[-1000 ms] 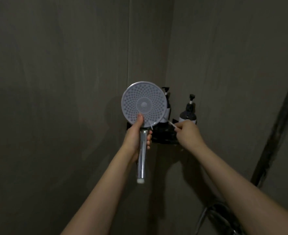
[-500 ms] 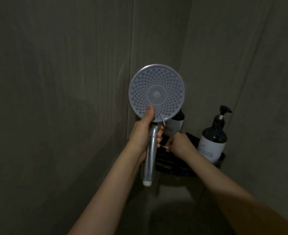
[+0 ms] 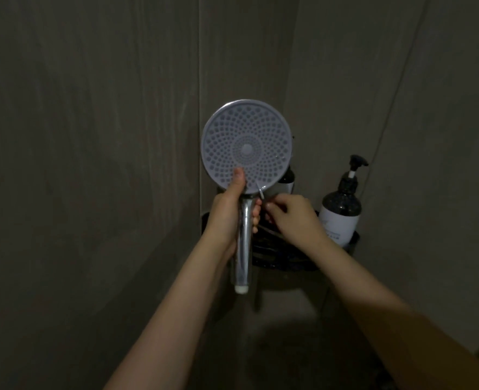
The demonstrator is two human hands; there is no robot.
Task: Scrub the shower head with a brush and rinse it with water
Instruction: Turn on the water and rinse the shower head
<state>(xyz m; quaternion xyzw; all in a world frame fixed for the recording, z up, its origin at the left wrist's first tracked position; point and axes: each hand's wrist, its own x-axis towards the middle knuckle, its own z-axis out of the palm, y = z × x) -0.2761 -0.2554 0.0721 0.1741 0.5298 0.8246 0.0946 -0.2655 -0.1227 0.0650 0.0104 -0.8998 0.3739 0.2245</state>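
Note:
My left hand (image 3: pixel 227 218) grips the chrome handle (image 3: pixel 243 249) of the shower head, thumb pressed on the lower edge of its round pale nozzle face (image 3: pixel 246 147), which is upright and turned towards me. A small pale lever (image 3: pixel 260 192) sticks out under the rim. My right hand (image 3: pixel 291 218) sits just right of the handle, below the head, fingers curled and pinching a thin pale brush (image 3: pixel 269 204). Only the brush's tip shows; the bristles are hidden.
A black corner shelf (image 3: pixel 277 260) is fixed to the wall behind my hands. A dark pump bottle (image 3: pixel 341 212) with a white label stands on it, and a second bottle (image 3: pixel 286 178) is mostly hidden behind the shower head. Dim grey tiled walls meet in the corner.
My right hand has moved left from near the bottles to beside the handle. The view has drawn closer to the corner. My left hand's grip is unchanged.

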